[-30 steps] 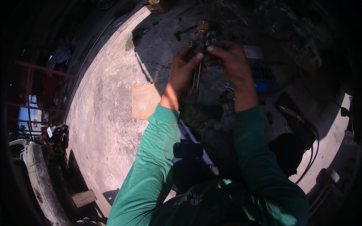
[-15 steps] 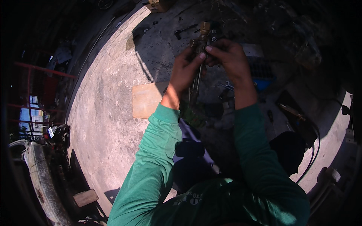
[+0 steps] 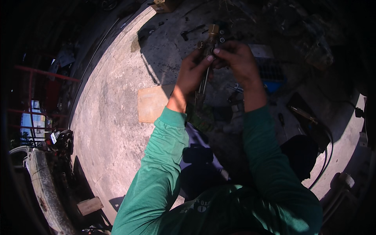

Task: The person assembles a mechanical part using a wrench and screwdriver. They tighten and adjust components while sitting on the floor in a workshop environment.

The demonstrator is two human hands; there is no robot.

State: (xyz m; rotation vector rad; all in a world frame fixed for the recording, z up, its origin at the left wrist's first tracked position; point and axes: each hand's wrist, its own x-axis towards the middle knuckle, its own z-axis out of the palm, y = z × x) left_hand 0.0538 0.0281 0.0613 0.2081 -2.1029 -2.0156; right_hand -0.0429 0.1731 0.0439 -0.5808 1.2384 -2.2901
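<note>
Both my hands are closed around what looks like a gas torch attachment [image 3: 211, 42], with a hexagonal brass nut at its far end and thin metal tubes running back toward me. My left hand [image 3: 193, 69] grips its body from the left, thumb on top. From the right, my right hand [image 3: 239, 62] pinches the body near its middle, thumb tip almost meeting the left thumb. The fingers beneath the piece are partly hidden. Shade darkens the lower end of the tubes.
On the concrete floor lie a tan board [image 3: 152, 104], a dark ratchet-like tool [image 3: 192, 32] and wrenches [image 3: 236, 88]. A blue tray [image 3: 274, 85] sits right of my right wrist. Farther right a brass-coloured torch handle [image 3: 303, 114] joins a black hose [image 3: 331, 150]. A cardboard box [image 3: 162, 6] stands far off.
Hardly anything differs. The torch attachment's brass end sits slightly nearer, and both hands keep the same grip.
</note>
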